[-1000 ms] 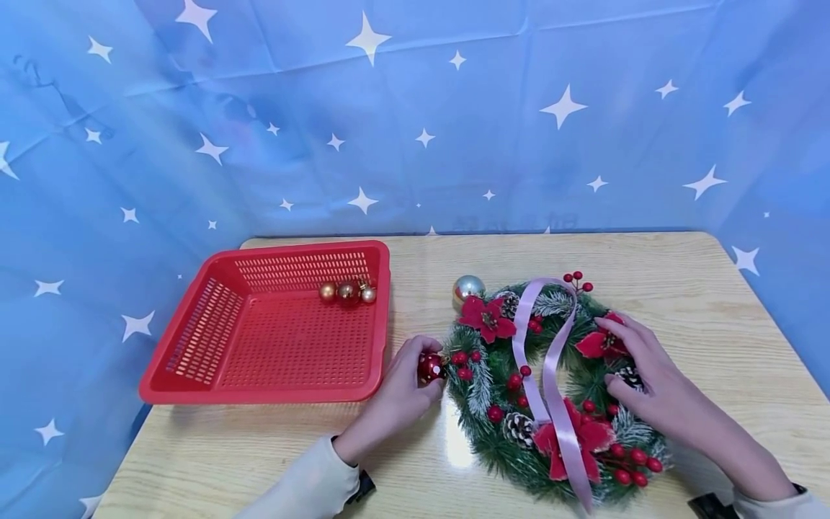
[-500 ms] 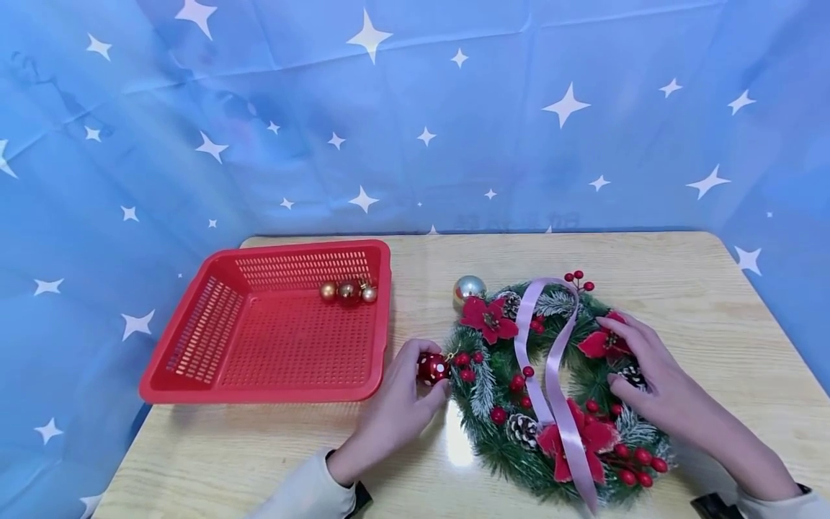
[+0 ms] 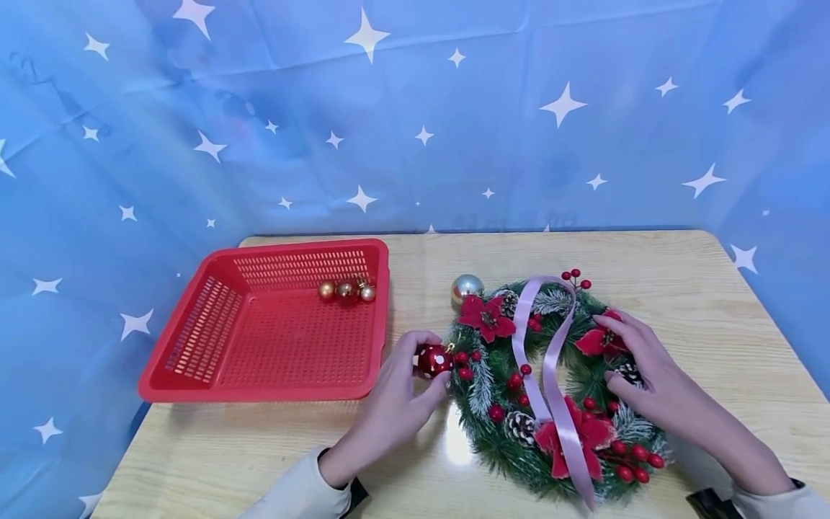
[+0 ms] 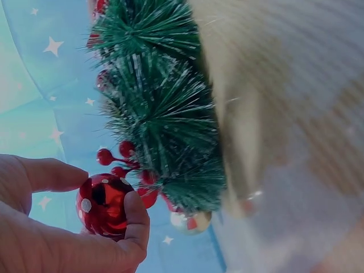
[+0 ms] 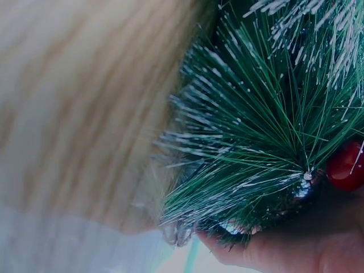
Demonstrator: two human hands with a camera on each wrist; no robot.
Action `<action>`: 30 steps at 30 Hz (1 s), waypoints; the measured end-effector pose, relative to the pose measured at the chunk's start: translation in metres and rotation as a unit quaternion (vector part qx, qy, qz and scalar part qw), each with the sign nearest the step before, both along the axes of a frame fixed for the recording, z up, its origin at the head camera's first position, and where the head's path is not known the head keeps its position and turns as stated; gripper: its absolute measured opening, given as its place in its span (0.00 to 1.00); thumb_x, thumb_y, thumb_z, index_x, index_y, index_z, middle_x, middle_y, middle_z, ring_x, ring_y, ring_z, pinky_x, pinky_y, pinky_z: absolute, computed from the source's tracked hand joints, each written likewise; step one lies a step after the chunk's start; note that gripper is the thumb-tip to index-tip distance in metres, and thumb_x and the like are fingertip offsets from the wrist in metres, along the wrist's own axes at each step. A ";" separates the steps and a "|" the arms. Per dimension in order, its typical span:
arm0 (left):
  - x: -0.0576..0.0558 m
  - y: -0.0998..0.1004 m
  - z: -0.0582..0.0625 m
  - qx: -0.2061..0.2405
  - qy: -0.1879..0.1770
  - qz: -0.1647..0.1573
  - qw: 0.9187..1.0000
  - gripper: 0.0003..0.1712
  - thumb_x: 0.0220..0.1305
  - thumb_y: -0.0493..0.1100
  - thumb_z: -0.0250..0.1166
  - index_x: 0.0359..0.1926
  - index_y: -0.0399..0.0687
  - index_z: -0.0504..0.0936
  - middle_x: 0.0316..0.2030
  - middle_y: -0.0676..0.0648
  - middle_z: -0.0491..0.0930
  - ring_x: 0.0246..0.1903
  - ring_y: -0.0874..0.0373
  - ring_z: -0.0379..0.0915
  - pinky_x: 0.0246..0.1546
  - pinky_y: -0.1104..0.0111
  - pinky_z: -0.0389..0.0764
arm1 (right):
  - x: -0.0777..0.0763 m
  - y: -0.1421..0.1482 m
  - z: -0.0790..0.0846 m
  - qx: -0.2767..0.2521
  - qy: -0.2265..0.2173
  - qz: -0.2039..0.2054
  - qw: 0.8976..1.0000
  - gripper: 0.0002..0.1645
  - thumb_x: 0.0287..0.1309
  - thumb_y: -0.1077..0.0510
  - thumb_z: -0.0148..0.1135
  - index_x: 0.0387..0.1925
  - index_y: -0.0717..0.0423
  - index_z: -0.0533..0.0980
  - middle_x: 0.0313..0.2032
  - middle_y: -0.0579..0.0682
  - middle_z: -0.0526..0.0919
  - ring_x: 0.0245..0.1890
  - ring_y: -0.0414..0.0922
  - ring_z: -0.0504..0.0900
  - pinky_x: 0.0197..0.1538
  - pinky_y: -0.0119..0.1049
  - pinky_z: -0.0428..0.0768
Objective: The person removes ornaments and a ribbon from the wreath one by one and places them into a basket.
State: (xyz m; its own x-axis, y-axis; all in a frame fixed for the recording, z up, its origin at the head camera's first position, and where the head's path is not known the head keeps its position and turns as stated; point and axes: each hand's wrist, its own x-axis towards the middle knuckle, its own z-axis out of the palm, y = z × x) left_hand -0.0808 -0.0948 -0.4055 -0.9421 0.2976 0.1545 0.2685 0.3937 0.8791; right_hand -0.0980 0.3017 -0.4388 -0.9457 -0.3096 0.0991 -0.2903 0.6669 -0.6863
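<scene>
Between the thumb and fingers of my left hand (image 3: 393,400) is a shiny red Christmas ball with white dots (image 3: 433,360). Its gold cap points toward the left edge of the green wreath (image 3: 483,425). The left wrist view has this ball close beside the wreath's red berries (image 4: 126,149). On the wreath's right side, my right hand (image 3: 658,386) grips it near a red fabric flower (image 3: 593,343) and a pinecone. A lilac ribbon (image 3: 532,386) loops over the wreath, which also carries more red flowers, berries, pinecones and frosted sprigs.
Left of the wreath stands a red plastic basket (image 3: 259,393), with several small ornaments (image 3: 347,291) in its back right corner. A larger silver and gold ball (image 3: 467,287) lies at the wreath's upper left. A starry blue cloth (image 3: 415,166) rises behind the wooden table (image 3: 259,461).
My left hand has brought the dotted ball slightly up and right, and more of the ball and its gold cap now shows between the fingers. The right hand and wreath stay almost still.
</scene>
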 end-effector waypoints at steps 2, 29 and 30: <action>0.001 -0.001 0.003 0.007 0.004 0.001 1.000 0.26 0.70 0.31 0.70 0.65 0.41 0.74 0.54 0.51 0.78 0.51 0.56 0.78 0.53 0.64 0.84 | 0.001 0.000 0.000 -0.001 -0.002 0.001 1.000 0.51 0.66 0.62 0.66 0.86 0.48 0.57 0.83 0.66 0.49 0.78 0.76 0.49 0.53 0.90 0.61; -0.047 -0.048 0.068 0.057 0.017 0.042 0.997 0.25 0.73 0.32 0.70 0.67 0.38 0.74 0.58 0.42 0.79 0.55 0.48 0.77 0.51 0.62 0.85 | 0.000 0.001 0.000 0.002 -0.013 0.000 1.000 0.52 0.65 0.62 0.65 0.86 0.47 0.56 0.84 0.66 0.47 0.78 0.77 0.49 0.52 0.89 0.62; -0.049 -0.050 0.070 0.058 0.017 0.044 0.997 0.25 0.73 0.32 0.70 0.66 0.39 0.74 0.58 0.42 0.79 0.55 0.47 0.77 0.51 0.62 0.84 | 0.000 0.001 0.000 0.002 -0.013 0.000 1.000 0.52 0.65 0.62 0.65 0.86 0.47 0.56 0.84 0.66 0.47 0.78 0.77 0.49 0.52 0.90 0.62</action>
